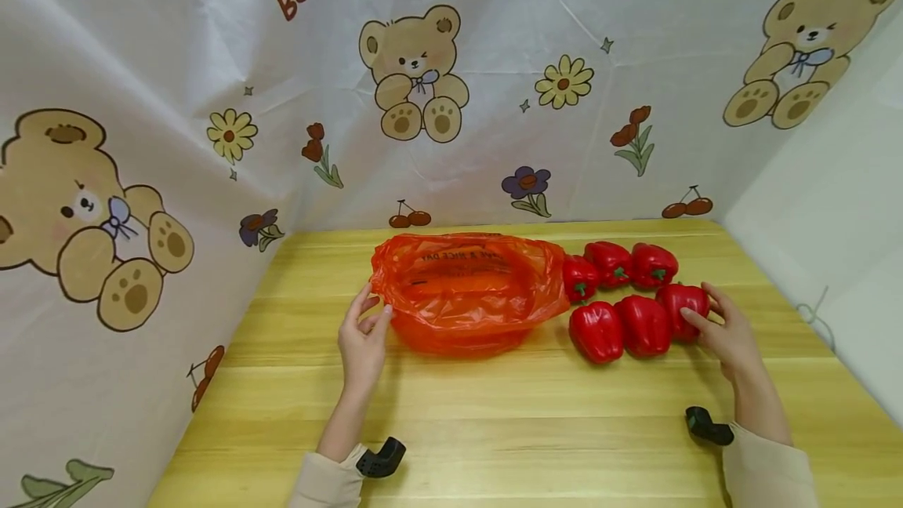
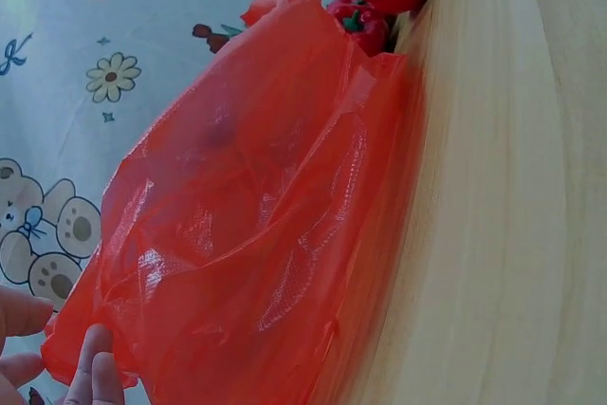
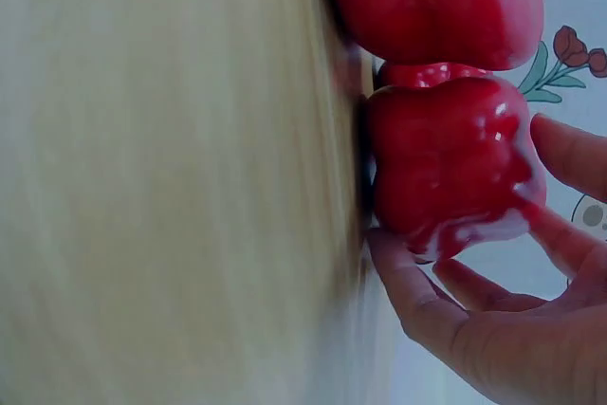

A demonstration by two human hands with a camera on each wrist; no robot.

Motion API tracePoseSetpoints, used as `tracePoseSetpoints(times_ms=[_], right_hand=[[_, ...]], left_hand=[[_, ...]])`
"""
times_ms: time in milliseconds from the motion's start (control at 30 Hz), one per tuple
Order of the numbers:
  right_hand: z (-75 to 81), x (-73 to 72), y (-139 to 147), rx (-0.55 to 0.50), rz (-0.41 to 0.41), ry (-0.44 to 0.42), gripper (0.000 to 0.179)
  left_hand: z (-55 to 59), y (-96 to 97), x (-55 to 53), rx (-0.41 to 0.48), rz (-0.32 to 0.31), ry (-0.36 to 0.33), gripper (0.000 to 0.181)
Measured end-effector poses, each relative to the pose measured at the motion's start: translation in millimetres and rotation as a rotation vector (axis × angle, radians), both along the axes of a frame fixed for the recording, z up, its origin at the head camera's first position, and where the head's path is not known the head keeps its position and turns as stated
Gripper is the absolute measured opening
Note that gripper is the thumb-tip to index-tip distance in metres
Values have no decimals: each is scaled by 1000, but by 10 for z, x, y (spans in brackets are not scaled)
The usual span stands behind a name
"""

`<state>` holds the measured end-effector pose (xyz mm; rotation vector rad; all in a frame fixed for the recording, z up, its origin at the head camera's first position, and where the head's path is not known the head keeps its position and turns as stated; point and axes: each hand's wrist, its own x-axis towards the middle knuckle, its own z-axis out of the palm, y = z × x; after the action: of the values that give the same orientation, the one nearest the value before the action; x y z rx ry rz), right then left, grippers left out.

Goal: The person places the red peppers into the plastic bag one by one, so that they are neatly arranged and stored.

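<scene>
An orange-red plastic bag [image 1: 466, 339] stands on the table with its mouth spread and dark print inside. At its left edge my left hand [image 1: 363, 339] holds the rim between thumb and fingers; in the left wrist view, fingertips [image 2: 95, 362] lie on the bag's near corner. To the right, my right hand [image 1: 730, 332] grips the rightmost red bell pepper [image 1: 683, 308] of the front row. The right wrist view shows fingers around this bell pepper [image 3: 450, 163], which sits at the tabletop. Two more bell peppers [image 1: 643, 325] lie beside it.
Behind the front row sits a back row of red bell peppers [image 1: 608, 263], the leftmost touching or very near the bag. The wooden table [image 1: 529, 437] meets a bear-print cloth [image 1: 487, 171] at the back and left. A white wall [image 1: 832, 202] stands at right.
</scene>
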<state>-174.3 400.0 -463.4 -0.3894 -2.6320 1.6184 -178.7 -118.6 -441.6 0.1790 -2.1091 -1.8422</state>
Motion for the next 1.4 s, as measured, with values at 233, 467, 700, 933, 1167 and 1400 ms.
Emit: tracePoseSetpoints(times_ms=[233,467,700,933,1167,1400], right_hand=[[-47,21,12,-66,-22,37,72],[-54,28,17,-77,-14,21,73],[-89,54,34,-63,-39,39,71],[-7,67,51,-237,-127,123,71],[341,146,-111,-421,-210,240,74],[766,169,-626,-488,-67,400,69]], left_hand=[[-11,29,-42,116,39,41,46],[-12,44,-80,157,101,54,38],[-18,60,-118,201,141,50,30],[-23,63,-115,174,166,46,26],[2,42,-75,146,180,55,25],[11,65,-62,147,171,46,25]])
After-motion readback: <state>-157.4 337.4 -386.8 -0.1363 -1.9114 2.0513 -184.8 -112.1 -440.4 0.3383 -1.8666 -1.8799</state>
